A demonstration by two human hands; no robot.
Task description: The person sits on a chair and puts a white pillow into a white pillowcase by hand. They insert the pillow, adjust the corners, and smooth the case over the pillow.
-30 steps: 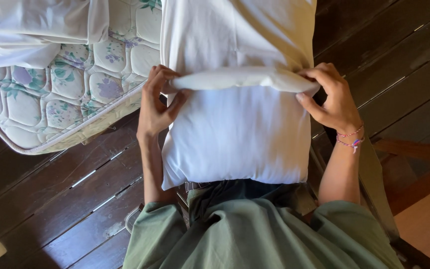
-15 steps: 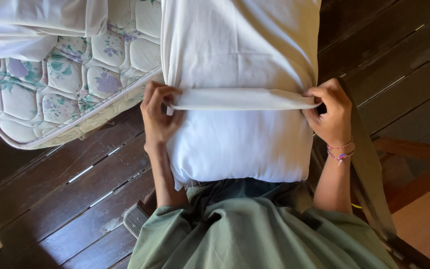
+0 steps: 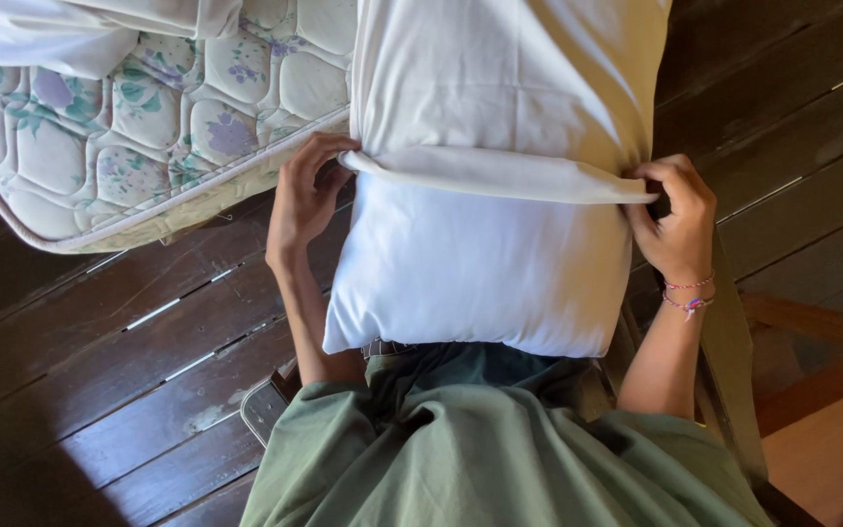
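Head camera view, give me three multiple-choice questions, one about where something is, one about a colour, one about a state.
1. Where does the mattress lie relative to the pillow?
A. on the left hand's side
B. on the right hand's side
C. under the pillow

2. What colour is the pillowcase?
A. blue
B. white
C. green

3. How far is the pillow covered?
A. fully
B. not at all
C. partly, near end bare

Answers:
1 A: the quilted floral mattress fills the upper left, beyond the left hand.
2 B: the cloth gripped by the right hand is white.
3 C: the case's rolled edge crosses the pillow between both hands, with bare pillow below it.
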